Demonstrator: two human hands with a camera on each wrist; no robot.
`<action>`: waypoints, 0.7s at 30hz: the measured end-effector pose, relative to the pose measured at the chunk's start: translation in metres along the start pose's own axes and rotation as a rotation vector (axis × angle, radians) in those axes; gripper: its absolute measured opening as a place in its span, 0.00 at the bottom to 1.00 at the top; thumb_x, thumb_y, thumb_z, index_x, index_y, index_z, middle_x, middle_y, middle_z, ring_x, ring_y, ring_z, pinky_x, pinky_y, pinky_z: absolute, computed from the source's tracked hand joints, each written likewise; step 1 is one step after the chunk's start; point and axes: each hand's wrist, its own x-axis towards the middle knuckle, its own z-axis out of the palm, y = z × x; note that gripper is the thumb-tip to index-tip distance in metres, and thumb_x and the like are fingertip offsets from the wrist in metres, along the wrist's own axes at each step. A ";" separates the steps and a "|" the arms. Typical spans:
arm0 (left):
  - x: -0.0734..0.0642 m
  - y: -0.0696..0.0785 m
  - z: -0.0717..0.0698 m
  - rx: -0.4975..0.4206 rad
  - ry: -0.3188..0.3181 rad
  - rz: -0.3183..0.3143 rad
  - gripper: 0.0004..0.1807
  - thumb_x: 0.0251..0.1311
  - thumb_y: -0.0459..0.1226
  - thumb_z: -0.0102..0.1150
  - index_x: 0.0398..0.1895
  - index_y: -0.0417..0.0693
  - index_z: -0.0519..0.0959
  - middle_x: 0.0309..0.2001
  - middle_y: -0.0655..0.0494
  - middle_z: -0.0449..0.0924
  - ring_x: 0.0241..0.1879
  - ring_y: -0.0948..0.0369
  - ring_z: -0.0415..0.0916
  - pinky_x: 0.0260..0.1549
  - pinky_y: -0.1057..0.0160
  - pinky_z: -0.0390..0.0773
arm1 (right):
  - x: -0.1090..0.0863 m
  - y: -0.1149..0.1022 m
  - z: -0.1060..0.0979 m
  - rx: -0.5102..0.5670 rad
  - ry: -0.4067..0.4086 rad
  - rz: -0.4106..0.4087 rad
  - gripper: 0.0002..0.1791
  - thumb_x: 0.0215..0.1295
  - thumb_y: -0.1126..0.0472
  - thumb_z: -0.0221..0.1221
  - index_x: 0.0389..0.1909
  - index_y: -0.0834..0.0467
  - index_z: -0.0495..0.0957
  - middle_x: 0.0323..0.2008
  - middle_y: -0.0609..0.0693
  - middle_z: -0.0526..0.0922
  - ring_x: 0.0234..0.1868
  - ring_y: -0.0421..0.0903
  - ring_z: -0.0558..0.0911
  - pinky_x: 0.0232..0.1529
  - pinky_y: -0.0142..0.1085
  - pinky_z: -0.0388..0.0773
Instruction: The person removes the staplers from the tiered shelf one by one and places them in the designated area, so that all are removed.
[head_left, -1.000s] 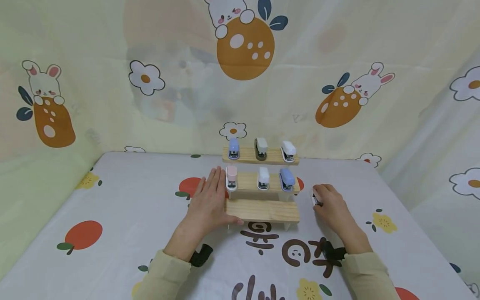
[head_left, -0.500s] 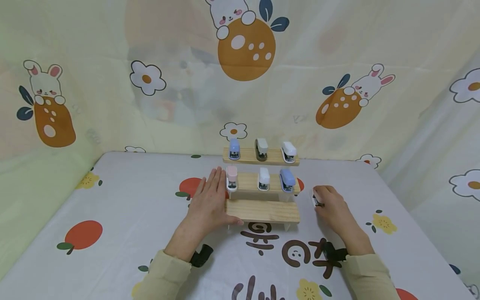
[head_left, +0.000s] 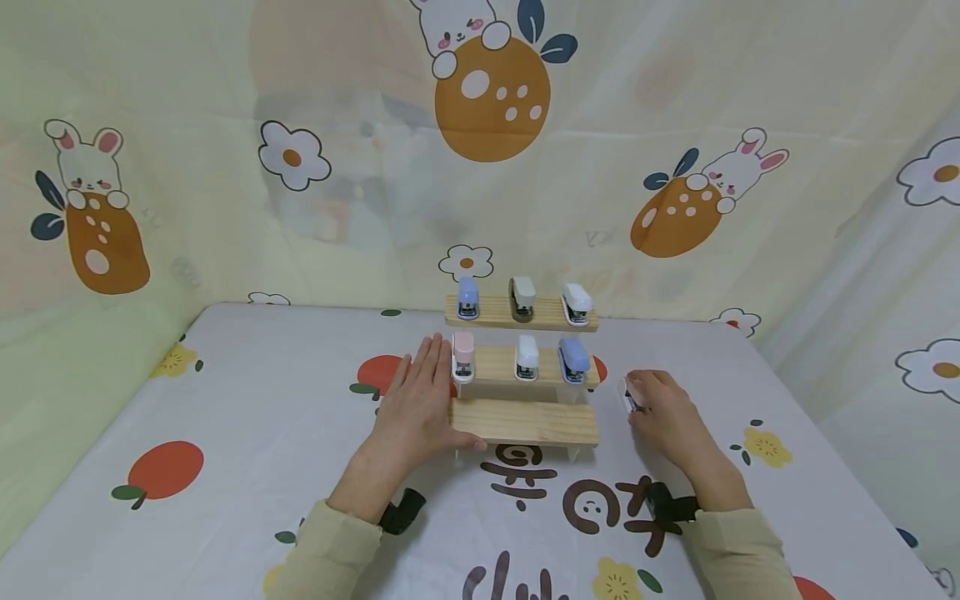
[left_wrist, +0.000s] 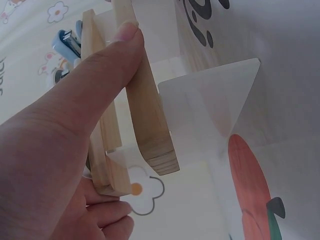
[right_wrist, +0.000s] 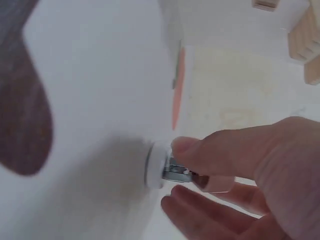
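A three-tier wooden display rack (head_left: 525, 421) stands on the table. My left hand (head_left: 420, 408) lies along its left side with fingers straight, and the thumb (left_wrist: 100, 75) touches the lowest shelf's front edge. The middle shelf carries a pink stapler (head_left: 464, 357), a white stapler (head_left: 527, 357) and a blue stapler (head_left: 575, 359). Up on the top shelf are another blue stapler (head_left: 468, 297), a grey-green stapler (head_left: 522, 298) and a second white stapler (head_left: 577, 303). Right of the rack, my right hand (head_left: 663, 417) pinches a small stapler (right_wrist: 158, 165) with a white base, which is at the tabletop; fingers partly hide it.
Clear side supports (left_wrist: 210, 100) hold up the shelves. A white cloth (head_left: 262, 400) printed with fruit and flowers covers the table. Behind it hangs a pale curtain (head_left: 360, 225) with rabbit prints.
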 end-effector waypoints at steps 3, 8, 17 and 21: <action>0.000 0.000 -0.001 0.002 -0.003 0.001 0.79 0.29 0.67 0.78 0.79 0.38 0.44 0.80 0.44 0.42 0.80 0.50 0.40 0.78 0.48 0.45 | -0.003 -0.005 -0.006 -0.005 0.022 0.017 0.29 0.62 0.69 0.62 0.65 0.66 0.68 0.66 0.72 0.64 0.63 0.70 0.69 0.61 0.65 0.70; 0.000 0.000 -0.001 -0.004 -0.003 0.004 0.79 0.29 0.66 0.78 0.79 0.37 0.43 0.80 0.43 0.43 0.80 0.50 0.40 0.78 0.48 0.45 | -0.009 -0.015 -0.015 0.000 0.123 -0.029 0.25 0.67 0.64 0.60 0.64 0.64 0.70 0.66 0.69 0.66 0.60 0.67 0.73 0.57 0.63 0.76; 0.000 0.000 -0.001 -0.004 -0.005 0.003 0.79 0.29 0.66 0.78 0.79 0.38 0.43 0.80 0.43 0.43 0.80 0.50 0.40 0.78 0.49 0.45 | -0.012 -0.036 -0.028 0.013 0.191 -0.137 0.25 0.65 0.64 0.62 0.61 0.65 0.72 0.64 0.67 0.69 0.57 0.64 0.75 0.53 0.59 0.80; 0.000 0.000 -0.001 -0.001 -0.003 0.005 0.79 0.29 0.66 0.78 0.79 0.37 0.43 0.80 0.43 0.43 0.80 0.50 0.40 0.78 0.48 0.46 | -0.014 -0.047 -0.036 0.036 0.176 -0.182 0.26 0.64 0.65 0.63 0.62 0.66 0.72 0.64 0.66 0.70 0.57 0.63 0.76 0.51 0.57 0.82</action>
